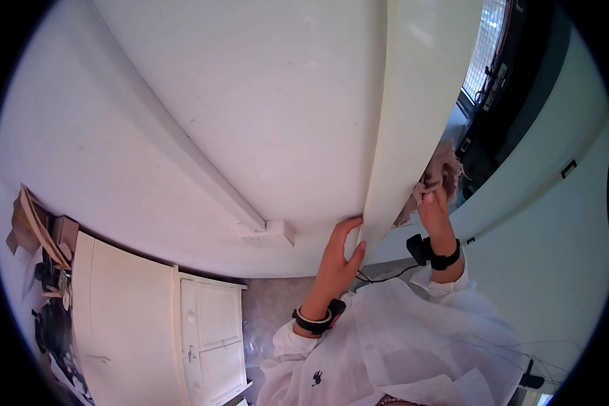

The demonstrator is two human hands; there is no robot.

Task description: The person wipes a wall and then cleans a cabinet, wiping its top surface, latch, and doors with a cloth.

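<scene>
My left hand (pixel 337 262) is at the lower edge of a long cream panel (pixel 413 88), thumb and fingers bent around its left side. To the right of the panel, my right hand (pixel 434 206) pinches a frayed brownish-pink cloth (pixel 445 169). The cloth hangs crumpled along the panel's right edge, beside a dark gap. Black bands with small devices sit on both wrists.
A white cabinet (pixel 213 331) stands at the lower left, with cardboard (pixel 30 220) and dark items beyond it. On the white wall (pixel 271 88) runs a trunking strip (pixel 183 139) ending in a small box (pixel 271 232). A black cable (pixel 389 278) passes between my wrists.
</scene>
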